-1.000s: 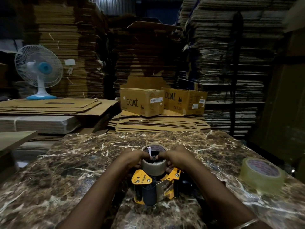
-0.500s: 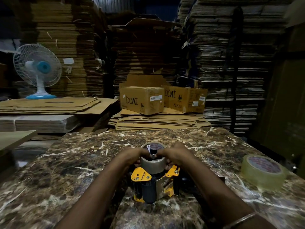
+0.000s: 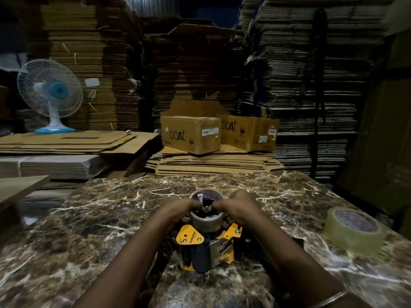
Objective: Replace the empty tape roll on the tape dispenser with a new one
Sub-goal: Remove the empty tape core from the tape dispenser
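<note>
A yellow and black tape dispenser (image 3: pixel 195 241) stands on the marble table (image 3: pixel 100 218) right in front of me. An almost bare tape roll (image 3: pixel 206 221), mostly cardboard core, sits on its hub. My left hand (image 3: pixel 175 210) grips the roll's left side and my right hand (image 3: pixel 235 207) grips its right side, thumbs hooked over the top rim into the core. A full roll of clear tape (image 3: pixel 353 230) lies flat at the table's right edge, well apart from both hands.
Two brown "boat" cartons (image 3: pixel 191 134) rest on flat cardboard sheets beyond the table's far edge. A white and blue fan (image 3: pixel 50 94) stands at the back left. Tall stacks of flattened cardboard (image 3: pixel 311 74) fill the background.
Both hands stay clamped on the roll on the dispenser, with thumbs shifting slightly inside the core. The full roll has not moved.
</note>
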Action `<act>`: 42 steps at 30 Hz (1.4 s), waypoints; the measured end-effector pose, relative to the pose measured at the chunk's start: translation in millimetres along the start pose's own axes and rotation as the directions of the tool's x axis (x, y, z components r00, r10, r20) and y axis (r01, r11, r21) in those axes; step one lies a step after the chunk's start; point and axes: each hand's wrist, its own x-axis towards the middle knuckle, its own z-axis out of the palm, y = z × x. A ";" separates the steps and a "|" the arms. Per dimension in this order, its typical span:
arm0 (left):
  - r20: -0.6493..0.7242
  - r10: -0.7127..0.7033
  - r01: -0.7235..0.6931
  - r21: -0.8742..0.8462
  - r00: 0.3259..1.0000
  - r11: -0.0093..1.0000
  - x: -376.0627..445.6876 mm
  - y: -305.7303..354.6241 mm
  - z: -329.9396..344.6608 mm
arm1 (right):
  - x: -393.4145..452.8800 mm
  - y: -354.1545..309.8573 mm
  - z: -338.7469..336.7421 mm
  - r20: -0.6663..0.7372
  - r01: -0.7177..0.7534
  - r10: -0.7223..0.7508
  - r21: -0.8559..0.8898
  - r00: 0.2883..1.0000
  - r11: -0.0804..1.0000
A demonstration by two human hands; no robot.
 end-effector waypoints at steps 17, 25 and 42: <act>0.329 0.199 -0.177 -0.096 0.923 0.980 -25.0 -6.5 -24.1 | -14.9 1.0 -19.9 0.262 0.142 -0.198 0.216 0.945 0.966; 0.494 0.244 -0.231 -0.089 0.834 0.969 -28.8 -10.8 -28.6 | -19.6 7.9 -19.5 0.157 0.365 -0.366 0.040 0.917 0.930; 0.519 0.201 -0.209 -0.044 0.831 0.977 -30.4 -12.8 -27.7 | -22.9 1.3 -25.9 -0.103 0.364 -0.354 0.105 0.930 0.926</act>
